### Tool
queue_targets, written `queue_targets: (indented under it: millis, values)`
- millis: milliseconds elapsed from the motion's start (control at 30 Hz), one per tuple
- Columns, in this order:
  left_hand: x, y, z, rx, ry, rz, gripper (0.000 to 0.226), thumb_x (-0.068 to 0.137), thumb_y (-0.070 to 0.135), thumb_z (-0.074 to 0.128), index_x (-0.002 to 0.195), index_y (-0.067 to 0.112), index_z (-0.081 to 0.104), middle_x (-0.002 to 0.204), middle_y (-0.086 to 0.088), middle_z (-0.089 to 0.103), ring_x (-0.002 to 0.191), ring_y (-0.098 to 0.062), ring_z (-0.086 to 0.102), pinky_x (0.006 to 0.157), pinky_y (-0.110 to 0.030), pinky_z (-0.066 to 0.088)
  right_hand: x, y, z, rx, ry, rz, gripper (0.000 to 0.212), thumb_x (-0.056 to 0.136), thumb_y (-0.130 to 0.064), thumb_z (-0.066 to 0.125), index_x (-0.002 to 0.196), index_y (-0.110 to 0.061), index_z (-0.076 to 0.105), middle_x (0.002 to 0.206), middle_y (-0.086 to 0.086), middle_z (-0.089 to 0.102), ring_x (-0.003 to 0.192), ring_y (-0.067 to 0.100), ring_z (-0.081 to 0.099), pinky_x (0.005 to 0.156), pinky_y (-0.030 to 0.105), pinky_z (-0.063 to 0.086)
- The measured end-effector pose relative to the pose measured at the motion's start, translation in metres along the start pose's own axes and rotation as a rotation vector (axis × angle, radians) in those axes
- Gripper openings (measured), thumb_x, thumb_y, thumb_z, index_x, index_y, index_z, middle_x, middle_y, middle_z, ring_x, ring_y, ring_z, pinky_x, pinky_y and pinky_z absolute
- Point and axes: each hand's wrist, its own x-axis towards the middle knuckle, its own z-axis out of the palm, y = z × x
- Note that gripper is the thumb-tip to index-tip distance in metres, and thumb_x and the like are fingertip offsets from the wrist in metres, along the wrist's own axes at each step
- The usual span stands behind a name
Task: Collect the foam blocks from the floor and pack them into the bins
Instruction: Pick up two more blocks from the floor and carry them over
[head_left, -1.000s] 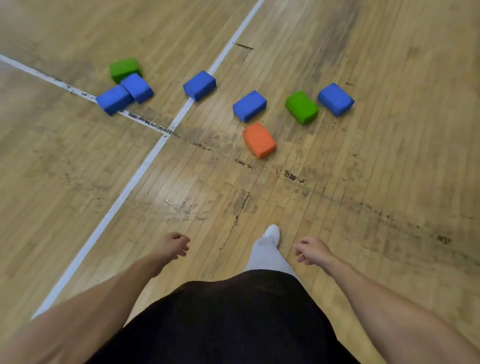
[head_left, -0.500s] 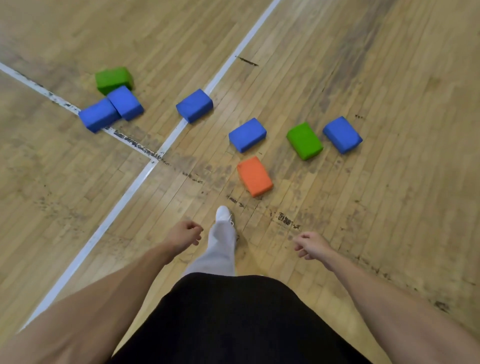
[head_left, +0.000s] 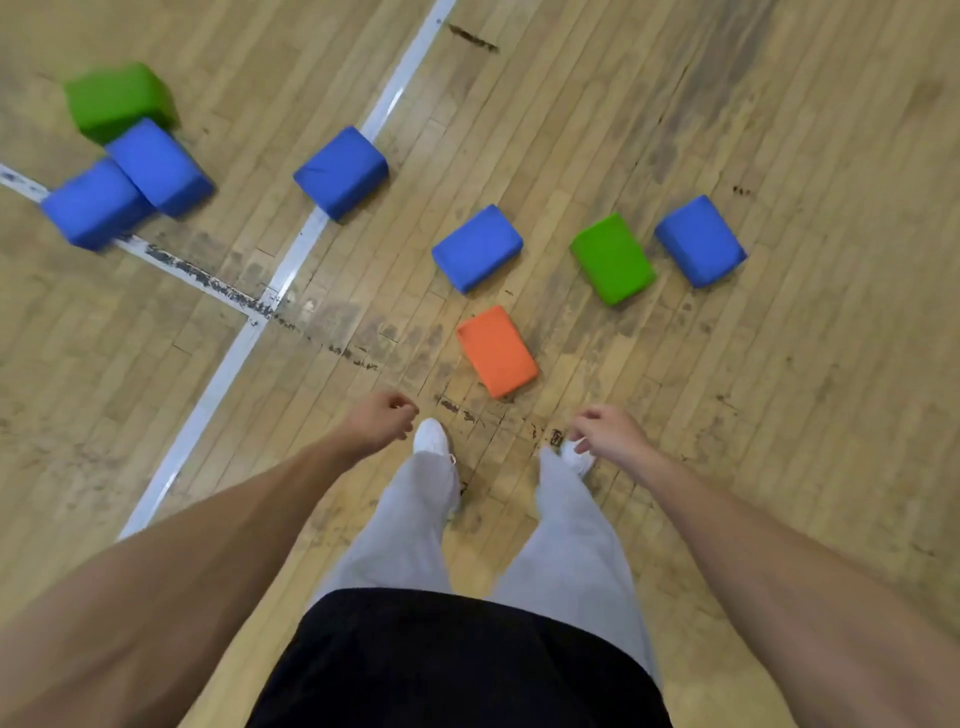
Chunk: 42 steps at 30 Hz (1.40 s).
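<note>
On the wooden floor, a green block and two blue blocks cluster at far left; a third blue block sits on the white line. The left hand hangs loosely curled, empty. Just ahead lies the orange block, its long axis slanting away to the left. The right hand hangs likewise, holding nothing.

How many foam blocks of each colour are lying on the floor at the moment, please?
Blue blocks: 5
Green blocks: 2
Orange block: 1
Total: 8
</note>
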Motion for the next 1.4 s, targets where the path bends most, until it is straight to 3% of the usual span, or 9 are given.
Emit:
queue_targets:
  millis: [333, 433, 633, 800, 967, 1067, 1167, 1300, 1400]
  values:
    - [0.304, -0.017, 0.146, -0.052, 0.064, -0.029, 0.023, 0.094, 0.018, 0.047, 0.112, 0.011, 0.059, 0.094, -0.006, 0.065, 0.078, -0.019, 0.063, 0.071, -0.036, 0.051, 0.339, 0.029, 0.048, -0.11, -0.081, -0.175, 0.015, 0.091, -0.03, 0.059, 0.099, -0.019, 0.064, 0.099, -0.003, 0.066, 0.095, 0.017, 0.063, 0.082, 0.033, 0.049]
    - [0.405, -0.047, 0.194, -0.129, 0.076, -0.1, 0.042, 0.093, 0.03, 0.051, 0.131, 0.011, 0.045, 0.116, -0.007, 0.058, 0.096, -0.031, 0.062, 0.079, -0.047, 0.057, 0.444, 0.049, 0.076, -0.149, -0.043, -0.223, 0.03, 0.09, -0.029, 0.061, 0.117, -0.018, 0.057, 0.11, -0.002, 0.06, 0.099, 0.016, 0.057, 0.079, 0.026, 0.04]
    - [0.543, -0.095, 0.266, -0.352, 0.105, -0.172, 0.052, 0.094, 0.042, 0.05, 0.133, 0.008, 0.05, 0.131, -0.01, 0.057, 0.111, -0.025, 0.056, 0.098, -0.034, 0.045, 0.594, 0.087, 0.132, -0.257, 0.016, -0.21, 0.065, 0.086, -0.043, 0.064, 0.137, -0.009, 0.042, 0.139, 0.01, 0.049, 0.127, 0.027, 0.047, 0.103, 0.035, 0.039]
    - [0.577, -0.112, 0.282, -0.425, 0.394, -0.131, 0.068, 0.081, 0.055, 0.064, 0.126, 0.009, 0.042, 0.129, -0.011, 0.051, 0.116, -0.028, 0.053, 0.1, -0.044, 0.043, 0.633, 0.102, 0.152, -0.221, 0.068, -0.289, 0.068, 0.085, -0.051, 0.061, 0.133, -0.006, 0.045, 0.134, 0.012, 0.05, 0.123, 0.03, 0.049, 0.104, 0.045, 0.04]
    - [0.575, -0.099, 0.242, -0.537, 0.357, 0.026, 0.077, 0.069, 0.052, 0.078, 0.112, 0.018, 0.024, 0.117, -0.005, 0.05, 0.103, -0.022, 0.055, 0.09, -0.037, 0.046, 0.634, 0.085, 0.149, -0.064, -0.061, -0.309, 0.05, 0.094, -0.045, 0.053, 0.131, -0.012, 0.053, 0.125, 0.006, 0.06, 0.114, 0.024, 0.058, 0.099, 0.037, 0.045]
    - [0.572, -0.091, 0.205, -0.335, 0.446, 0.082, 0.081, 0.067, 0.049, 0.081, 0.113, 0.018, 0.02, 0.116, -0.006, 0.047, 0.105, -0.023, 0.053, 0.087, -0.036, 0.042, 0.641, 0.055, 0.159, 0.011, 0.011, -0.298, 0.054, 0.091, -0.054, 0.048, 0.124, -0.014, 0.058, 0.119, 0.007, 0.065, 0.103, 0.023, 0.061, 0.092, 0.037, 0.049]
    - [0.56, -0.096, 0.175, -0.013, 0.52, 0.144, 0.095, 0.066, 0.05, 0.079, 0.133, 0.015, 0.021, 0.125, -0.007, 0.046, 0.109, -0.025, 0.052, 0.089, -0.038, 0.043, 0.658, 0.015, 0.167, 0.223, 0.104, -0.282, 0.052, 0.077, -0.065, 0.053, 0.096, -0.016, 0.059, 0.082, 0.004, 0.063, 0.072, 0.024, 0.056, 0.063, 0.03, 0.043]
    - [0.551, -0.112, 0.151, 0.231, 0.621, 0.122, 0.094, 0.068, 0.054, 0.076, 0.138, 0.012, 0.028, 0.132, -0.008, 0.043, 0.119, -0.027, 0.049, 0.094, -0.041, 0.041, 0.694, -0.031, 0.178, 0.481, 0.126, -0.188, 0.114, 0.034, -0.091, 0.056, 0.125, -0.021, 0.053, 0.119, 0.004, 0.057, 0.11, 0.027, 0.054, 0.097, 0.042, 0.045]
    - [0.554, -0.121, 0.143, 0.116, 0.635, 0.062, 0.089, 0.07, 0.054, 0.075, 0.135, 0.011, 0.031, 0.131, -0.009, 0.044, 0.119, -0.027, 0.048, 0.093, -0.04, 0.041, 0.686, -0.06, 0.185, 0.587, 0.114, -0.176, 0.113, 0.045, -0.084, 0.068, 0.134, -0.019, 0.046, 0.127, -0.001, 0.053, 0.119, 0.025, 0.048, 0.106, 0.042, 0.038]
